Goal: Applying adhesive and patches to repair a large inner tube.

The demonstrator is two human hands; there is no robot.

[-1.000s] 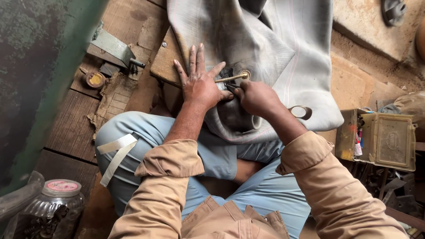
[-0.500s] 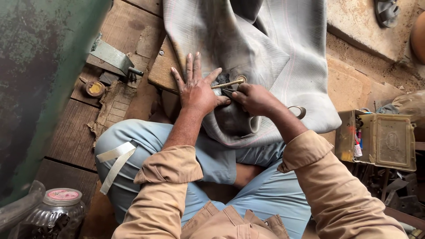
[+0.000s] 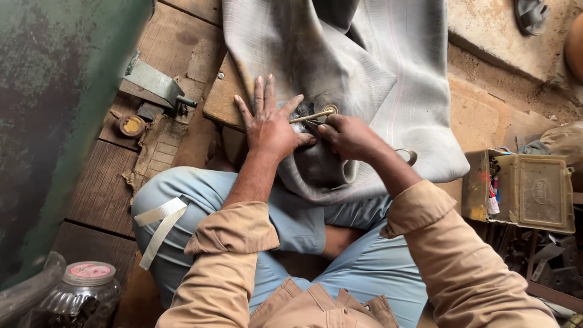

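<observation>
A large grey rubber sheet (image 3: 376,67), like a cut inner tube, lies draped over a wooden block (image 3: 221,103) and my lap. My left hand (image 3: 270,124) presses flat on the rubber with fingers spread. My right hand (image 3: 349,136) is closed around a thin metal tool with a wooden handle (image 3: 313,116), whose tip rests on the rubber near a small brass ring (image 3: 331,109). A rubber loop (image 3: 410,157) shows by my right wrist.
A small round tin (image 3: 130,126) and a metal clamp (image 3: 155,85) lie on the wooden planks at left. A glass jar with a pink lid (image 3: 85,291) stands at bottom left. An open metal box (image 3: 528,191) sits at right. A green metal surface (image 3: 54,121) borders the left.
Both hands stay on the rubber at the same spot. The view has shifted slightly, and the tool has barely moved.
</observation>
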